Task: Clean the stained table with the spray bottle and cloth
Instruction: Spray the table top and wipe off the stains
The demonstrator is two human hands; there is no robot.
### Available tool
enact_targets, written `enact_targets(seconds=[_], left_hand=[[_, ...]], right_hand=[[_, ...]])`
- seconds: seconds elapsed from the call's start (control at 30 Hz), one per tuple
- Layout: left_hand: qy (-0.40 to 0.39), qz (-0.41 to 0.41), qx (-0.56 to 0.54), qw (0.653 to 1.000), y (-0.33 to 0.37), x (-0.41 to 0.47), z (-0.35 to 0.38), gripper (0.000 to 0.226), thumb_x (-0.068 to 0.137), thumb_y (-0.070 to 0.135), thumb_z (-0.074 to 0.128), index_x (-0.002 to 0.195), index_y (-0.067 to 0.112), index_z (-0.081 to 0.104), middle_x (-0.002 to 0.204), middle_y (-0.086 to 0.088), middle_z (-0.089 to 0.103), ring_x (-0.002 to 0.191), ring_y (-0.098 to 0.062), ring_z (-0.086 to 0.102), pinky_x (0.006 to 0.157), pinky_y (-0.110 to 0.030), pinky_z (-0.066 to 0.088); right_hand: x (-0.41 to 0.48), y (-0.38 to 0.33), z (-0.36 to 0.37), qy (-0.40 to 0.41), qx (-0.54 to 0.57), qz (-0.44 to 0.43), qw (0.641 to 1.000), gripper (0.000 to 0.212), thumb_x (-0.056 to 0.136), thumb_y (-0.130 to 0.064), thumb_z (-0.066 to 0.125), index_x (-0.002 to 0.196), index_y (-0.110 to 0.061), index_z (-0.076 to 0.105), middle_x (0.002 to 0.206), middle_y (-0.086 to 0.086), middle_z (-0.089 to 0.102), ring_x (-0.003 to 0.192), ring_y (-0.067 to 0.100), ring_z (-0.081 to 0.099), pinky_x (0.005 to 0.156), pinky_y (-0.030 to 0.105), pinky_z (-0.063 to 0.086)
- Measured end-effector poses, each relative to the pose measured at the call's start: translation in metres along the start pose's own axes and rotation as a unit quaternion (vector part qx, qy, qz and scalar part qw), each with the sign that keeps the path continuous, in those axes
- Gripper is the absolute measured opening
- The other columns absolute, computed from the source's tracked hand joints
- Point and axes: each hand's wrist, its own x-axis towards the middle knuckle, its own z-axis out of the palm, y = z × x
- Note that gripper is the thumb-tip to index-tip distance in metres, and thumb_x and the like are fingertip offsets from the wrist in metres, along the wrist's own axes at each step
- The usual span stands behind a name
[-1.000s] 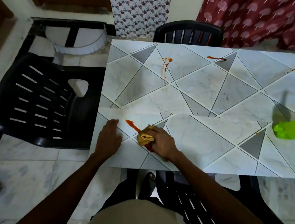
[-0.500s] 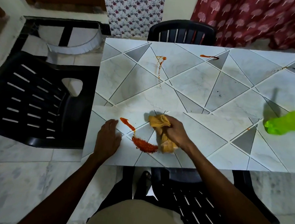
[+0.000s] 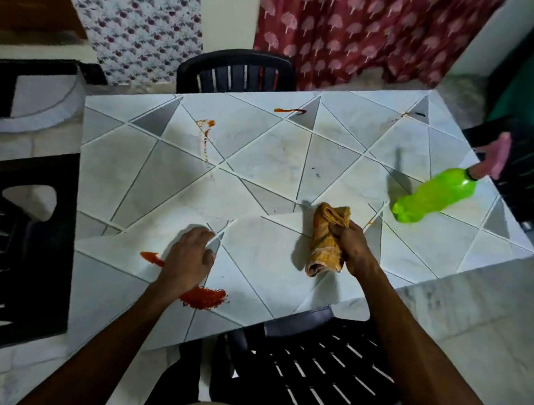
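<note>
Cloth (image 3: 326, 240) stands bunched and upright in your right grip (image 3: 352, 246), fingers curled tight around it, over the tabletop (image 3: 263, 168) near its front edge. Your left grip (image 3: 189, 260) rests on the tabletop, fingers relaxed and holding nothing, beside a red streak (image 3: 151, 258), with a broader red stain (image 3: 205, 297) at your wrist. The green spray bottle (image 3: 434, 196) stands well apart, toward the right edge.
</note>
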Motion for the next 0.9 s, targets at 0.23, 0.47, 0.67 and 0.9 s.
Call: enact_targets(seconds=[0.23,0.47,0.67,0.9], left_hand=[[-0.028,0.01,0.023,0.999,-0.003,0.028,-0.001,0.044,0.09,0.022,0.064,0.131,0.009,0.058,0.138,-0.012,0.055,0.128,-0.03,0.049,0.109,-0.044,0.042],[-0.05,-0.016,0.029,0.998,-0.024,0.032,-0.011,0.046,0.087,0.019,0.067,0.13,0.007,0.058,0.136,-0.014,0.055,0.125,-0.034,0.051,0.105,-0.048,0.045],[-0.034,-0.043,0.031,0.998,-0.043,0.023,-0.02,0.041,0.087,0.02,0.058,0.125,0.004,0.06,0.13,-0.016,0.057,0.12,-0.036,0.054,0.102,-0.047,0.045],[-0.034,-0.054,0.03,0.998,-0.042,0.024,-0.022,0.05,0.081,0.029,0.049,0.122,0.004,0.062,0.13,-0.017,0.058,0.12,-0.036,0.054,0.101,-0.046,0.046]], right_hand=[[0.025,0.015,-0.026,0.076,0.028,0.05,0.995,0.04,0.094,-0.004,0.058,0.134,-0.005,0.059,0.117,0.018,0.068,0.097,0.033,0.066,0.086,0.045,0.058],[0.012,0.019,0.067,-0.054,-0.124,-0.02,0.991,0.04,0.084,-0.009,0.056,0.12,-0.021,0.071,0.104,0.006,0.074,0.102,0.032,0.07,0.093,0.043,0.057],[-0.042,0.017,0.143,-0.22,-0.282,-0.099,0.929,0.047,0.094,-0.019,0.059,0.141,-0.017,0.058,0.144,0.009,0.059,0.13,0.027,0.056,0.113,0.038,0.04],[-0.072,0.041,0.163,-0.322,-0.354,-0.106,0.872,0.053,0.086,0.004,0.049,0.136,-0.009,0.061,0.136,0.018,0.062,0.125,0.034,0.056,0.111,0.043,0.042]])
